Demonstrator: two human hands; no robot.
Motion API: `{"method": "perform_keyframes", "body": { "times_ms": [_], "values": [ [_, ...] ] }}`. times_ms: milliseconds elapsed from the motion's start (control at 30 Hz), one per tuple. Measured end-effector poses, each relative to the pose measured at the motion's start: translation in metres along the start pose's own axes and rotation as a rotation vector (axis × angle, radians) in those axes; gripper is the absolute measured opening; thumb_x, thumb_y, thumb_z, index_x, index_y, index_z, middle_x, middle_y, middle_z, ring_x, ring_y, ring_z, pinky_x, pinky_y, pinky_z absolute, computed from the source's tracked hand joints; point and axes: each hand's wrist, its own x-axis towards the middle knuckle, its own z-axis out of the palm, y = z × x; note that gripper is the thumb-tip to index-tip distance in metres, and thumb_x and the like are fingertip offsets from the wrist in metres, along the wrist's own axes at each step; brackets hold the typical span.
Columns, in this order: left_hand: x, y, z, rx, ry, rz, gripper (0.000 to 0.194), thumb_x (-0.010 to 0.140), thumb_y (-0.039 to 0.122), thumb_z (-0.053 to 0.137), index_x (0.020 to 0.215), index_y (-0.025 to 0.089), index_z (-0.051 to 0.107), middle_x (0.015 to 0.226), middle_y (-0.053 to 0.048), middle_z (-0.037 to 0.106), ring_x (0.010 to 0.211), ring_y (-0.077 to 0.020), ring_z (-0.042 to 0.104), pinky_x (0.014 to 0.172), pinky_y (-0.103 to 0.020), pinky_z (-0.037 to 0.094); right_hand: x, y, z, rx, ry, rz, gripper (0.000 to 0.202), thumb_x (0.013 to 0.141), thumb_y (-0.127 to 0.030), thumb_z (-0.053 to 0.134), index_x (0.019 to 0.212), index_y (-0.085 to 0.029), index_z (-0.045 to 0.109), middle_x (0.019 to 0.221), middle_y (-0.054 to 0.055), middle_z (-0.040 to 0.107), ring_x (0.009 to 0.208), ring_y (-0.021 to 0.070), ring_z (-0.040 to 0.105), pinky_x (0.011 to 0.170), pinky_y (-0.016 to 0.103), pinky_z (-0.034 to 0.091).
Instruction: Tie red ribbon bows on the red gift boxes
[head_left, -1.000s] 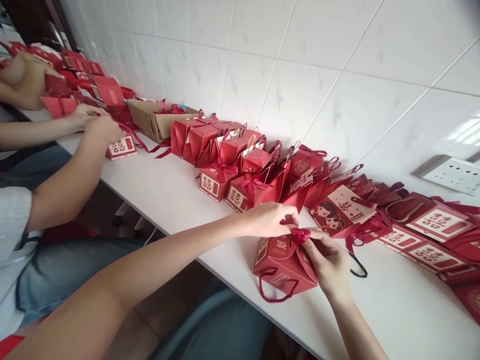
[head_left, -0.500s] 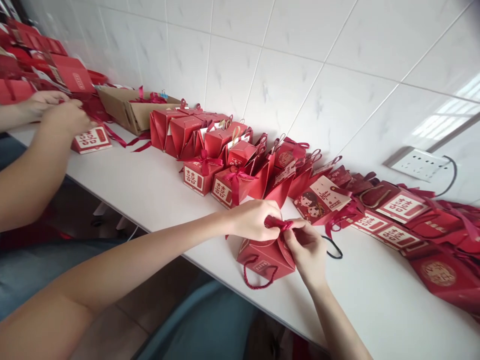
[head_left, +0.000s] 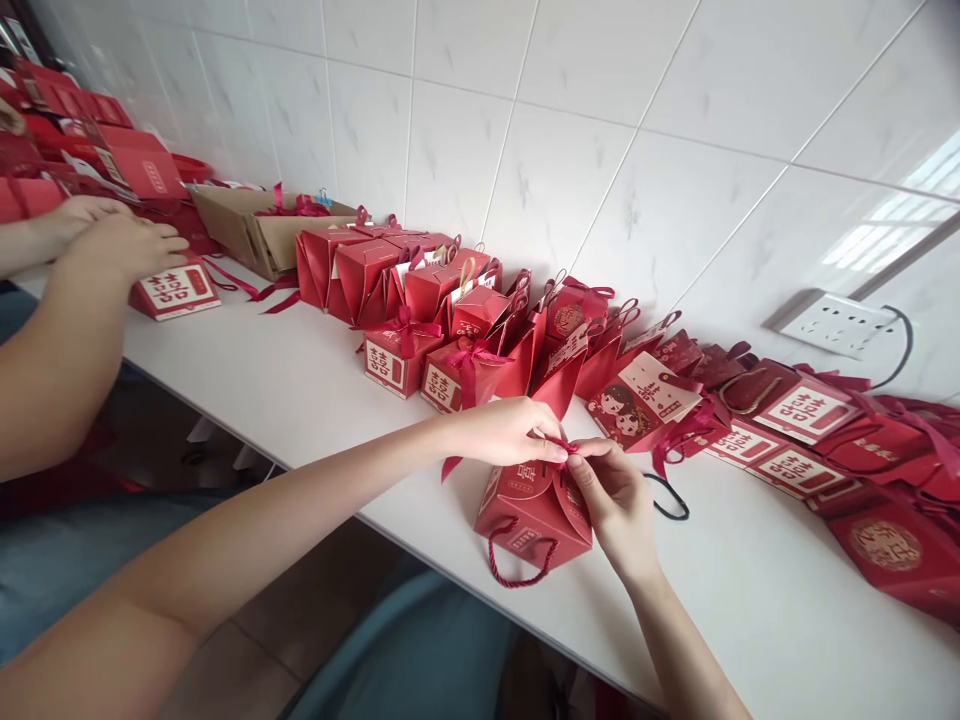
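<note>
A red gift box with a twisted cord handle stands on the white table in front of me. Above its top, my left hand pinches a dark red ribbon. My right hand grips the same ribbon from the other side, thumb and forefinger closed at the knot. The fingertips of both hands nearly meet there and partly cover it. One loose ribbon end hangs to the left of the box, below my left wrist.
Finished-looking red boxes with bows line the wall, with more stacked at right. A black elastic loop lies beside my right hand. At left, a co-worker's hands are over another box, near a cardboard carton.
My left fingers have drawn in closer on the ribbon, and the bunched ribbon between my hands looks smaller and tighter. The co-worker's hands have shifted slightly at the left.
</note>
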Motion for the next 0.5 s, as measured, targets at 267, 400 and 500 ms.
{"method": "perform_keyframes", "body": {
  "times_ms": [267, 400, 500],
  "values": [
    [-0.0003, -0.0036, 0.0036, -0.130, -0.018, -0.053, 0.023, 0.087, 0.032, 0.054, 0.087, 0.015, 0.070, 0.104, -0.005, 0.063, 0.096, -0.0173, 0.059, 0.087, -0.028, 0.042, 0.0024, -0.0026, -0.0017, -0.028, -0.011, -0.010, 0.022, 0.084, -0.041, 0.062, 0.081, -0.019, 0.060, 0.072, 0.002, 0.062, 0.064, 0.0136, 0.056, 0.057, 0.025, 0.046],
    [-0.0003, -0.0043, 0.0041, -0.237, -0.006, -0.108, 0.022, 0.083, 0.032, 0.056, 0.077, 0.016, 0.071, 0.095, -0.002, 0.064, 0.093, -0.0153, 0.058, 0.084, -0.027, 0.042, 0.0032, -0.0028, -0.0005, -0.052, -0.004, -0.020, 0.020, 0.084, -0.038, 0.063, 0.081, -0.019, 0.060, 0.071, 0.002, 0.062, 0.061, 0.0132, 0.057, 0.055, 0.024, 0.047],
    [-0.0002, -0.0051, 0.0051, -0.322, -0.009, -0.133, 0.023, 0.081, 0.031, 0.056, 0.072, 0.017, 0.071, 0.095, -0.001, 0.062, 0.080, -0.0116, 0.054, 0.068, -0.023, 0.041, 0.0032, -0.0023, 0.0001, -0.029, 0.009, -0.071, 0.013, 0.085, -0.032, 0.063, 0.084, -0.020, 0.058, 0.075, 0.002, 0.063, 0.067, 0.0137, 0.060, 0.061, 0.025, 0.050]
  ]
}}
